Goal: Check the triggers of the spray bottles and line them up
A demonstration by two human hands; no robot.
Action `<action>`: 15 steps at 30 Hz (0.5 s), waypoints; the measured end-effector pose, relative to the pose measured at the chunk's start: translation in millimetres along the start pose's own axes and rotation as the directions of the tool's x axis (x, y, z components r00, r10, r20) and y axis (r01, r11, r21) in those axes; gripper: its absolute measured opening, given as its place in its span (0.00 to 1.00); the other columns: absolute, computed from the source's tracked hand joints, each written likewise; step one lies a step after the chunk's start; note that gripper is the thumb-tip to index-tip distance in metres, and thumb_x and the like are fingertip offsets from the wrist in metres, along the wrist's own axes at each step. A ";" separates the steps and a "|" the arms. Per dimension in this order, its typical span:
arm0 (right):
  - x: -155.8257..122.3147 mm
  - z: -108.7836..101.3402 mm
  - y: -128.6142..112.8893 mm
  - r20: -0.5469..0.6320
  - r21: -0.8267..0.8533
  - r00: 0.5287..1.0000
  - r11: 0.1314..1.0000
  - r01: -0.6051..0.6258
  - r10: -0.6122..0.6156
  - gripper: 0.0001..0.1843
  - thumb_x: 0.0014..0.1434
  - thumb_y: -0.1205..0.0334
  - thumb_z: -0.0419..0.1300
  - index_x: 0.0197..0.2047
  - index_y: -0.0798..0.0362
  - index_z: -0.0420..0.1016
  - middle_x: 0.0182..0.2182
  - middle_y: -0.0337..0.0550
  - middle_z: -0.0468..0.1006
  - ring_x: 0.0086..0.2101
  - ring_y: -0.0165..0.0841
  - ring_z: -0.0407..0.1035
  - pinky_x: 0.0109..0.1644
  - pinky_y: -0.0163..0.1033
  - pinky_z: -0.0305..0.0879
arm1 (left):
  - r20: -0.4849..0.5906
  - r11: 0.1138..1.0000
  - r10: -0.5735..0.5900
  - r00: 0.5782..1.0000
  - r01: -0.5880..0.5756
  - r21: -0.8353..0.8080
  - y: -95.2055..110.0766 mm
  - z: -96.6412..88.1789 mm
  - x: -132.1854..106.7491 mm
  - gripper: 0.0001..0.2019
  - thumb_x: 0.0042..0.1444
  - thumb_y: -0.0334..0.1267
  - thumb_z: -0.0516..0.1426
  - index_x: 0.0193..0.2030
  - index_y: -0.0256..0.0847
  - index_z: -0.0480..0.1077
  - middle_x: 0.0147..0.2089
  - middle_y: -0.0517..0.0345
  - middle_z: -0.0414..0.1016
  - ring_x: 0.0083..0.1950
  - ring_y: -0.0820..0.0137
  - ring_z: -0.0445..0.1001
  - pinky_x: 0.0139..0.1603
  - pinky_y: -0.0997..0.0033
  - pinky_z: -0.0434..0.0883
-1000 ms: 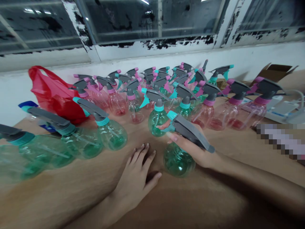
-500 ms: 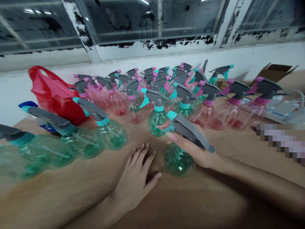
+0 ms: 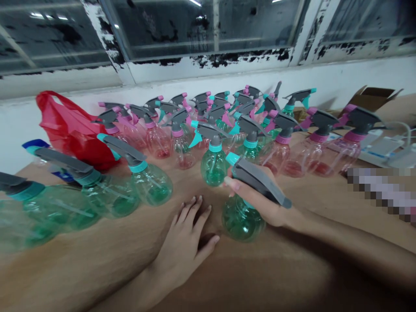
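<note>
My right hand (image 3: 271, 210) is wrapped round the neck and grey-and-turquoise trigger head of a clear green spray bottle (image 3: 242, 223), which stands upright on the wooden table (image 3: 260, 281). Its trigger is hidden behind my curled fingers. My left hand (image 3: 185, 238) lies palm down on the table just left of that bottle, fingers spread, touching nothing else. Directly behind stands another green spray bottle (image 3: 214, 169) with a turquoise collar. Several more green spray bottles (image 3: 152, 186) line the left side.
Several pink spray bottles (image 3: 158, 141), with green ones among them, crowd the back of the table. A red plastic bag (image 3: 74, 134) sits back left. At back right are an open cardboard box (image 3: 373, 99) and a white device with a cable (image 3: 383, 145). A window wall rises behind.
My right fingers have drawn back toward the bottle's neck, and the turquoise trigger that showed before is now out of sight. My left hand stays flat in place.
</note>
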State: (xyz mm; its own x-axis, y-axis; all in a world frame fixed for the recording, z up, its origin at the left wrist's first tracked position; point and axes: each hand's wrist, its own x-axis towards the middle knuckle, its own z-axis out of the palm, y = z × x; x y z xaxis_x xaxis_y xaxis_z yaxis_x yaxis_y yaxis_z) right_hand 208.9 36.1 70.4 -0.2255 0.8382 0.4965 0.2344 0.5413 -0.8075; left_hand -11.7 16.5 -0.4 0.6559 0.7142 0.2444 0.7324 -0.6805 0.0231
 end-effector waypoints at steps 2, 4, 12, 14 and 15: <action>-0.2 -0.1 0.0 -0.004 -0.013 1.000 1.000 -0.009 0.009 0.11 0.63 0.54 0.55 0.31 0.51 0.68 0.23 0.34 0.68 0.26 0.27 0.64 0.30 0.35 0.60 | -0.006 1.000 0.001 1.000 -0.001 -0.005 0.1 0.2 0.3 0.26 0.63 0.49 0.53 0.62 0.36 0.59 0.66 0.40 0.57 0.66 0.52 0.56 0.62 0.47 0.58; -1.1 -0.3 0.2 0.015 0.021 1.000 1.000 -0.013 0.013 0.11 0.62 0.53 0.55 0.33 0.51 0.69 0.25 0.35 0.69 0.26 0.27 0.65 0.31 0.35 0.61 | -0.014 1.000 0.003 1.000 -0.003 -0.005 0.1 0.3 0.4 0.26 0.63 0.49 0.53 0.62 0.36 0.60 0.66 0.40 0.58 0.66 0.52 0.56 0.62 0.47 0.58; -4.0 0.9 -3.5 0.018 0.114 0.992 0.985 -0.129 0.128 0.17 0.58 0.49 0.59 0.45 0.52 0.73 0.30 0.39 0.72 0.31 0.32 0.69 0.34 0.38 0.66 | -0.031 1.000 0.007 1.000 -0.007 0.014 -1.0 3.4 -0.6 0.26 0.64 0.50 0.52 0.62 0.35 0.60 0.66 0.39 0.58 0.66 0.51 0.56 0.60 0.47 0.59; -4.7 1.5 -2.8 0.001 0.113 0.992 0.986 -0.125 0.126 0.17 0.58 0.50 0.60 0.45 0.52 0.74 0.30 0.39 0.73 0.31 0.33 0.70 0.35 0.38 0.67 | -0.032 1.000 0.002 0.999 -0.001 0.010 -0.7 3.6 -0.7 0.26 0.64 0.50 0.52 0.62 0.36 0.60 0.66 0.40 0.58 0.66 0.52 0.56 0.61 0.48 0.59; -5.0 1.8 -2.3 -0.008 0.107 0.993 0.987 -0.120 0.122 0.17 0.58 0.50 0.60 0.46 0.51 0.75 0.29 0.39 0.73 0.31 0.33 0.70 0.35 0.38 0.67 | -0.028 1.000 0.001 1.000 -0.001 0.007 -0.3 3.3 -0.6 0.25 0.64 0.50 0.52 0.62 0.36 0.60 0.66 0.40 0.58 0.66 0.52 0.56 0.61 0.48 0.58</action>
State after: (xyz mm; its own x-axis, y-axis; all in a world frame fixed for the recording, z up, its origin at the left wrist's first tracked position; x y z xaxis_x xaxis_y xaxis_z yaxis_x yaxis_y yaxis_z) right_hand 207.8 30.5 69.2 -0.1877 0.8985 0.3969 0.1573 0.4264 -0.8908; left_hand -11.7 16.8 -3.8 0.6510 0.7087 0.2718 0.7333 -0.6797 0.0160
